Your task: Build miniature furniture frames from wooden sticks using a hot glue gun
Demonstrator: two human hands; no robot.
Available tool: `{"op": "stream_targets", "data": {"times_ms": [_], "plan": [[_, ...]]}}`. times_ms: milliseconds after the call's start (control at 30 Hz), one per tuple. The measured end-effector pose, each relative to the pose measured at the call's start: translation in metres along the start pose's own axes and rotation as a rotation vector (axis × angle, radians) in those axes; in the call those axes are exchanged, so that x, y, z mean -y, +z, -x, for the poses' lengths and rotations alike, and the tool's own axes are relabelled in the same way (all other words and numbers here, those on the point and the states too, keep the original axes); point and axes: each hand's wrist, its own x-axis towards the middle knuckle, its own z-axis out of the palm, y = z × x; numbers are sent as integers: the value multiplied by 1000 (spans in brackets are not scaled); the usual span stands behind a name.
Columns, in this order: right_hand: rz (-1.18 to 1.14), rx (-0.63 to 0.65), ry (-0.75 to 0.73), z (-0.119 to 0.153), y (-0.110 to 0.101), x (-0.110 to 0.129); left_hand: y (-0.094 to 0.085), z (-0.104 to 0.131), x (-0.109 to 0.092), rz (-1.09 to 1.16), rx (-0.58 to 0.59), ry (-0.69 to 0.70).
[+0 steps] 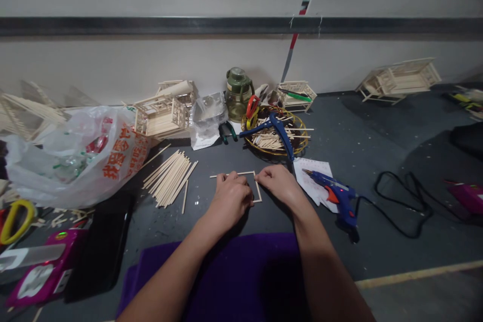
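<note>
A small angular frame of thin wooden sticks (257, 187) lies on the dark table in front of me. My left hand (233, 192) covers its left part, fingers bent and pressed onto the sticks; one stick end pokes out to the left. At the upper right corner, the fingertips of my right hand (275, 181) pinch the frame. Left of my hands is a fanned pile of loose sticks (171, 178). A blue glue gun (335, 188) rests to the right, its tip over a white paper (313, 168).
Behind my hands stands a wire basket (305, 136) with short sticks and a blue cutter (279, 133). A plastic bag (86, 161), black phone (100, 246) and magenta device (53, 266) are left. Stick models (403, 80) line the wall; a black cable (415, 201) curls right.
</note>
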Motion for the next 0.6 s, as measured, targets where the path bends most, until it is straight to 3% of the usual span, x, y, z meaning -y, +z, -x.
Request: {"op": "stream_targets", "data": {"times_ms": [600], "plan": [[-19,-32,-2,2,2,0,0,0,1,-3,0,-3]]}}
